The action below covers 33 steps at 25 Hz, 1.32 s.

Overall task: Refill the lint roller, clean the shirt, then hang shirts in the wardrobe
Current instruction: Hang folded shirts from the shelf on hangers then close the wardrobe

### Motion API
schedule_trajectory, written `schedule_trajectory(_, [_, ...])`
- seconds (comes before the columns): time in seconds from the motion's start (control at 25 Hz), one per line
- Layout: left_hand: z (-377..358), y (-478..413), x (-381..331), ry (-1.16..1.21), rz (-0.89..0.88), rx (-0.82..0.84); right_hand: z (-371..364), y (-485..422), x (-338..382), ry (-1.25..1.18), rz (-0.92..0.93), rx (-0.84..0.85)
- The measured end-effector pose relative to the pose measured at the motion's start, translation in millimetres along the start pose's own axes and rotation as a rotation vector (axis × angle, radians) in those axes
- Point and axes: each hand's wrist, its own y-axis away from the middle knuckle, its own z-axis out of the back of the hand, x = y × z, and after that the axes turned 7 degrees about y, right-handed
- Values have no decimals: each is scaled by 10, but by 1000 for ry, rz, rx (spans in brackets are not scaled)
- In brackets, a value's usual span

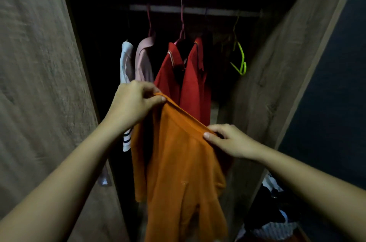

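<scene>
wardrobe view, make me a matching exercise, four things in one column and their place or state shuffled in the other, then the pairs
Things:
1. orange shirt
2. green hanger
3. red shirt
4. white shirt

Place or state:
A. hangs bare at the right end of the rail
B. held up by both hands, not on the rail
C. leftmost garment on the rail
D. hangs near the middle of the rail

Pairs: 1-B, 2-A, 3-D, 4-C

The left hand and right hand pinch the orange shirt's top edge.

A pile of mixed clothes (275,220) lies low on the near right, by a dark blue wall (336,83). A small shiny handle (104,179) sits on the left wooden door (39,83).
</scene>
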Motion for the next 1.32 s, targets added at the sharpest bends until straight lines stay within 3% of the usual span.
schedule_trajectory(0.12, [-85, 47, 207, 26, 29, 8, 160, 20, -138, 42, -86, 14])
schedule_trajectory(0.28, [-228, 28, 396, 305, 336, -78, 282, 16, -183, 253, 31, -128])
schedule_trajectory(0.36, [-318, 56, 495, 332, 421, -54, 385, 72, -185, 353, 164, -22])
schedule_trajectory(0.48, [-385, 59, 545, 349, 475, 14, 696, 182, -243, 422, 122, 60])
schedule_trajectory(0.6, [-437, 6, 435, 187, 331, 34, 941, 216, -291, 544, 7, -25])
schedule_trajectory(0.72, [-612, 10, 265, 130, 188, -16, 929, 220, -227, 435, -164, 53])
schedule_trajectory(0.84, [-907, -24, 189, 98, 125, -3, 924, 245, -216, 439, -169, 16])
schedule_trajectory(1.04, [-1267, -284, -24, 39, -18, 135, 1350, 94, -497, 1148, -152, -32])
schedule_trajectory(1.16, [-1469, -534, -284, 166, -106, 109, 1610, -24, -798, 1347, -148, -16])
schedule_trajectory(1.32, [-1740, -1104, -581, 249, -18, 129, 1817, -88, -996, 1589, -119, 85])
